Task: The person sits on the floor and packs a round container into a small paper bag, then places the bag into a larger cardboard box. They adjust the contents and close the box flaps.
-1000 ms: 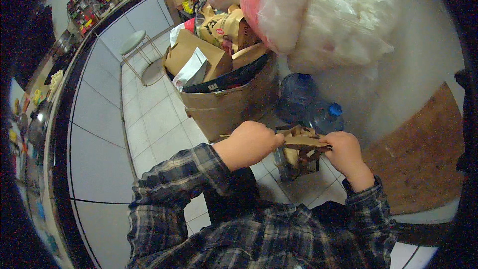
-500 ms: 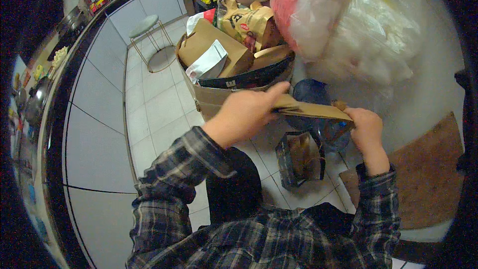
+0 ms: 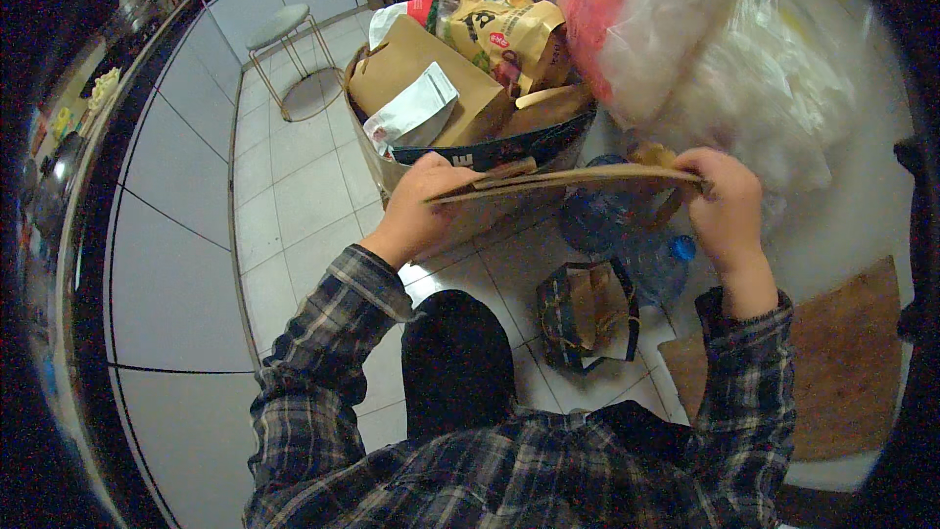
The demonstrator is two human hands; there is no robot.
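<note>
Held level across the middle of the head view is a flat piece of brown cardboard (image 3: 578,176), seen nearly edge-on, with loose layers at its left end. My left hand (image 3: 423,204) grips that left end, and my right hand (image 3: 727,198) is closed around the other. Just beyond stands a large box (image 3: 382,168) stuffed with brown paper bags (image 3: 416,57), a white packet (image 3: 416,116) and a tan printed bag (image 3: 529,44). Below the cardboard, a small dark paper bag (image 3: 590,313) with string handles stands open on the floor. Clear plastic bottles (image 3: 651,269) lie beside it, partly hidden.
Big clear plastic bags (image 3: 754,69), one with red plastic (image 3: 592,15), bulge at the far right. A brown board or mat (image 3: 803,372) lies at the right. White cabinets (image 3: 181,255) under a cluttered counter line the left; a stool (image 3: 279,27) stands beyond.
The cardboard has risen and now spans wider between my hands. My left hand has moved left and wrapped round its end. The blue bottle cap has come into sight.
</note>
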